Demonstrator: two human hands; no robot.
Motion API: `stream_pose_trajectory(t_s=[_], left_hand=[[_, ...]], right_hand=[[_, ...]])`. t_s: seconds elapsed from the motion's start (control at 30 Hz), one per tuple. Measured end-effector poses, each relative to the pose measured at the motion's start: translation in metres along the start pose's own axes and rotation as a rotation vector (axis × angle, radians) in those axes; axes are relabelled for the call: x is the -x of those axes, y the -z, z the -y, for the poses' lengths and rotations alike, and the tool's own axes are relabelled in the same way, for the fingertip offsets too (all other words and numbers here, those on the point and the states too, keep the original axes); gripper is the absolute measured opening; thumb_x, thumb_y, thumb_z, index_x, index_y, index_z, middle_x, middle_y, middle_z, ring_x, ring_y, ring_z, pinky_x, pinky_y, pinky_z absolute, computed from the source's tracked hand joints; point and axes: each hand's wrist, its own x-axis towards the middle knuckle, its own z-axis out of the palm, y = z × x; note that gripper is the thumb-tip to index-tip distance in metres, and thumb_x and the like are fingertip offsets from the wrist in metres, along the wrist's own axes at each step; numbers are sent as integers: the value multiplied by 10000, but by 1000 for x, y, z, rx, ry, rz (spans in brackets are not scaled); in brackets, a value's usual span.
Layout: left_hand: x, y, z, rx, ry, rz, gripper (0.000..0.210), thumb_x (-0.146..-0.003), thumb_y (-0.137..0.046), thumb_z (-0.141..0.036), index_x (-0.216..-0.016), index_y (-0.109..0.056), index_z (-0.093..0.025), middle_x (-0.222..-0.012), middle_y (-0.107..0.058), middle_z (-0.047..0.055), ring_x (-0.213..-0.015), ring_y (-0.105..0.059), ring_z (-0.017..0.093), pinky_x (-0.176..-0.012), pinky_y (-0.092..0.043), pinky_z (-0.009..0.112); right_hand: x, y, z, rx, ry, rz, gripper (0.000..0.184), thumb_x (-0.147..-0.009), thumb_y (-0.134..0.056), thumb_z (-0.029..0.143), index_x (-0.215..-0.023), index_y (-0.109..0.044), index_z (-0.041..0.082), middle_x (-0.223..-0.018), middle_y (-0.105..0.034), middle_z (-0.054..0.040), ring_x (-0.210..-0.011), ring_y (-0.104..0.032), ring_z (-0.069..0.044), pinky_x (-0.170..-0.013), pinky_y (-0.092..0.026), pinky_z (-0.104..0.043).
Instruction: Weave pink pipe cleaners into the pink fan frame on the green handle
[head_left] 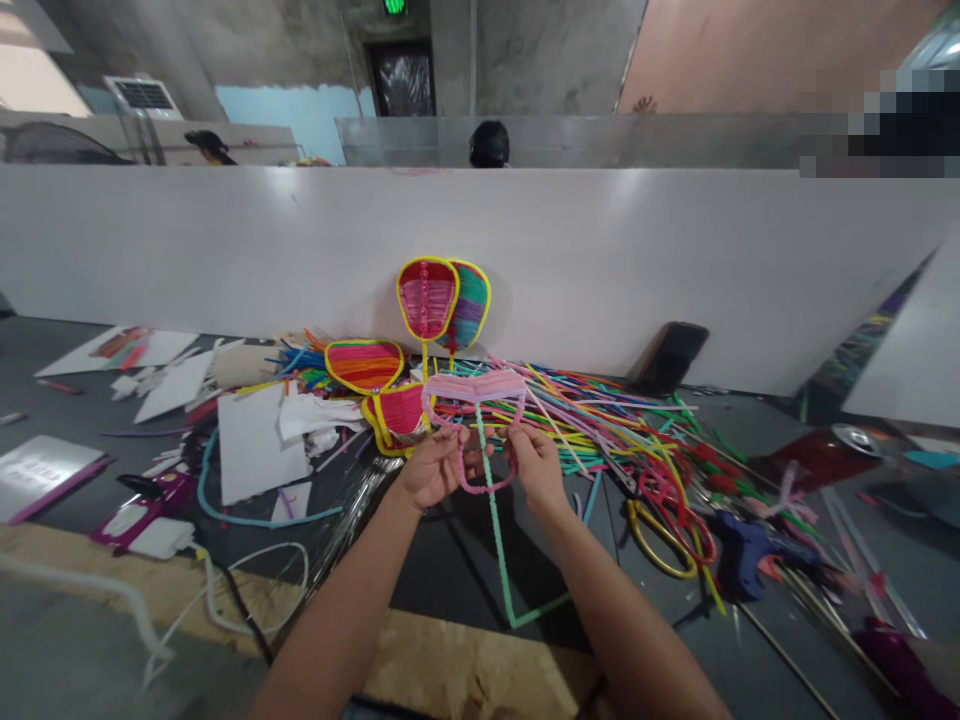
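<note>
My left hand (437, 468) and my right hand (536, 462) grip the two sides of a pink pipe-cleaner frame (476, 387) between bent fingers. Its upper part is filled with rows of pale pink pipe cleaner, and its lower part is an open loop. A mint-green pipe cleaner (498, 540) runs down the middle of the frame, then bends sharply to the right near the table edge. Just beyond my hands stand finished fan-like pieces with yellow rims: a pink and red one (426, 300), a teal and purple one (474, 305), and an orange striped one (365, 366).
Loose coloured pipe cleaners (585, 410) spread behind my hands. To the right lie yellow-handled scissors (660, 540), a blue glue gun (742, 555) and a red can (821, 457). A phone (673, 355) leans on the white partition (600, 260). White card (262, 440) and a purple glue gun (146, 510) lie left.
</note>
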Motion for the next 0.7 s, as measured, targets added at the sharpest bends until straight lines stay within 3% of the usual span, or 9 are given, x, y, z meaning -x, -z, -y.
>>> stream_pose_trajectory(t_s=[0.27,0.4,0.53,0.7], left_hand=[[-4,0,-1,24,-29,-80,115,-765,-658,-209,-755,-566,-140,-824,-668,62,-838,-672,217,-774,-528,370],[-5,0,-5,43,-83,-169,50,-767,-636,-123,-811,-615,-111,-770,-656,48,-704,-647,140,-716,-540,294],[-4,0,-7,86,-79,-167,102,-766,-640,-128,-866,-628,-112,-681,-619,15,-597,-599,102,-650,-535,274],[-2,-1,-5,119,-88,-152,74,-758,-644,-144,-828,-619,-143,-629,-581,-12,-562,-566,98,-620,-523,282]], right_hand=[[-1,0,-4,3,84,-18,258,-778,-527,378,-636,-590,172,-486,-446,50,-445,-363,-85,-439,-262,-222],[0,-1,-5,-51,82,-13,283,-792,-536,442,-745,-628,178,-527,-489,46,-459,-377,-85,-453,-275,-222],[2,-3,-6,-114,62,17,323,-783,-559,480,-839,-656,178,-549,-500,45,-469,-386,-84,-464,-279,-224],[1,-5,-8,-208,38,17,268,-783,-567,426,-817,-660,176,-514,-479,56,-464,-383,-81,-471,-275,-223]])
